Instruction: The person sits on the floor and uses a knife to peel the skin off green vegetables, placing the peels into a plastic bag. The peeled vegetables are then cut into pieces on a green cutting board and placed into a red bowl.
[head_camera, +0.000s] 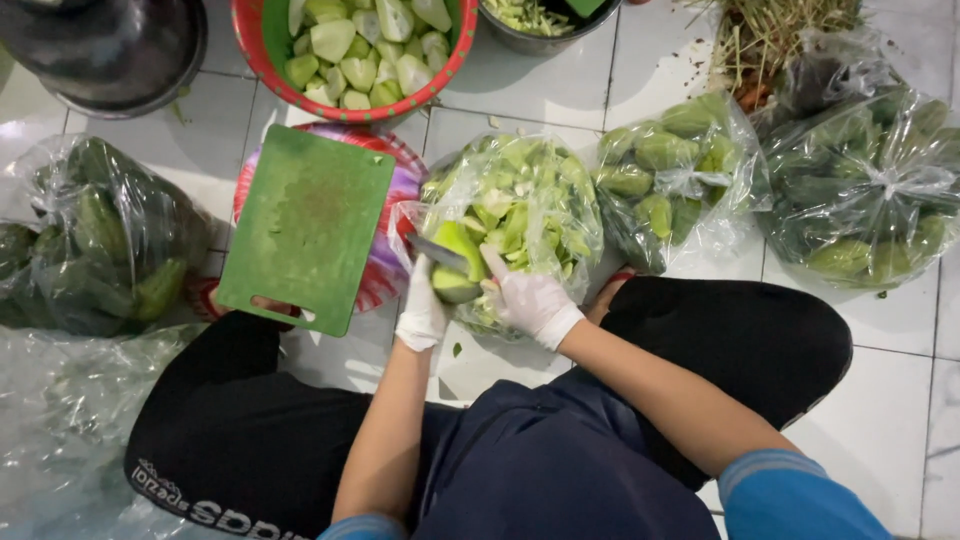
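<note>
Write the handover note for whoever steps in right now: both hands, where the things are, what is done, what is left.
Left hand, gloved: holds the green vegetable over the open bag of peelings.
Right hand, gloved: holds the knife, blade on the vegetable.
Green cutting board: bare, resting on a round tray at the left knee.
Done: red basin ahead holds cut pale pieces.
Left: this piece is half peeled; a clear bag of whole vegetables sits to the right, a tied one beyond, another bag far left.
</note>
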